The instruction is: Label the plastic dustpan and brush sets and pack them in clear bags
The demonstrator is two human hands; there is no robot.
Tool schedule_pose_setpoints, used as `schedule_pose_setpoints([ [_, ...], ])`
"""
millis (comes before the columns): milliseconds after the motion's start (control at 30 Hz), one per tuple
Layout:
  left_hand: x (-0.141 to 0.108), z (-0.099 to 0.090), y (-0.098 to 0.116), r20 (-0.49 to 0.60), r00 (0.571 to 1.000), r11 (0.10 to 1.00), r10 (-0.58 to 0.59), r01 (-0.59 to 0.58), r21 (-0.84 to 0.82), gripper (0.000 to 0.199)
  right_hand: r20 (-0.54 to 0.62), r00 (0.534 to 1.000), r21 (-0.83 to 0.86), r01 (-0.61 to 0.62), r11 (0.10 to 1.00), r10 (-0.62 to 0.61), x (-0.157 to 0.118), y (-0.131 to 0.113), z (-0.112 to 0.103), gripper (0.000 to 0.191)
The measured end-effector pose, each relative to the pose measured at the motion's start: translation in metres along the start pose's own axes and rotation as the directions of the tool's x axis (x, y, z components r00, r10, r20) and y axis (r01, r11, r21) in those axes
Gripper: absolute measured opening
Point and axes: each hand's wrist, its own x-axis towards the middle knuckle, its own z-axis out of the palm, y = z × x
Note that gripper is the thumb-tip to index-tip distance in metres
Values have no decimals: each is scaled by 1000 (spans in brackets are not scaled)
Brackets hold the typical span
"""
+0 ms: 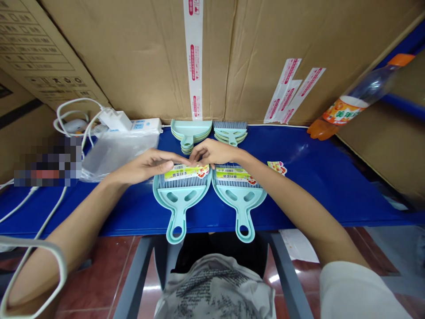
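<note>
Two light-green dustpans, a left dustpan (179,208) and a right dustpan (244,212), lie side by side at the table's front edge, handles toward me. Each has a grey-bristled brush nested in it, with a yellow-and-white label card across the bristles. My left hand (148,166) reaches along the top of the left label card (186,173), fingers stretched out and thumb at its left end. My right hand (215,153) is bent over the same card's upper right edge, fingers closed near the left fingertips. What the right fingers pinch is hidden. My right forearm partly covers the right label card (232,173).
Behind my hands stand stacked dustpans (191,128) and stacked brushes (230,130). Clear plastic bags (119,153) and a power strip (142,125) with white cables lie left. An orange-capped drink bottle (352,104) is at right. Cardboard (252,57) walls the back of the blue table (315,177).
</note>
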Motion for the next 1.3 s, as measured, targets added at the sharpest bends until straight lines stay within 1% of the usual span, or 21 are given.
schedule_pose_setpoints([
  [100,1,0,-3,-19,1000,1000,8,-9,-5,60,17,1000,46,-11,999,10,-1,2,0,40],
  [267,1,-1,-11,-13,1000,997,12,-13,-75,53,26,999,38,-47,998,46,0,3,0,41],
  [433,2,0,-12,-33,999,997,19,-21,-73,49,3,999,42,-33,999,33,0,2,1,42],
  [500,3,1,-11,-51,998,998,28,-31,-50,47,-7,999,34,-32,999,33,0,1,2,42],
  [600,6,3,-9,-102,995,1000,12,-13,-4,50,2,999,35,-37,999,37,-1,0,2,39],
  [733,9,5,-10,-169,985,998,18,-8,61,46,8,999,52,-44,998,43,-4,-2,2,50],
  [800,11,4,-13,-187,982,993,33,-11,118,43,2,999,43,-36,998,36,-5,-3,2,54],
  [1000,15,1,-29,-210,976,952,51,15,305,43,-9,1000,4,-9,1000,9,-3,-5,6,50],
  [1067,15,-2,-33,-209,977,936,44,33,352,43,-9,1000,7,-8,1000,8,-3,-5,7,50],
  [1167,14,-7,-35,-174,984,927,23,44,371,43,2,1000,-10,-8,1000,8,-3,-4,7,52],
  [1233,12,-11,-35,-138,990,931,16,36,364,42,-2,1000,-67,7,998,-7,-3,-4,6,53],
  [1300,11,-12,-34,-109,994,931,18,23,364,41,-32,999,-169,23,985,-29,-2,-3,5,54],
])
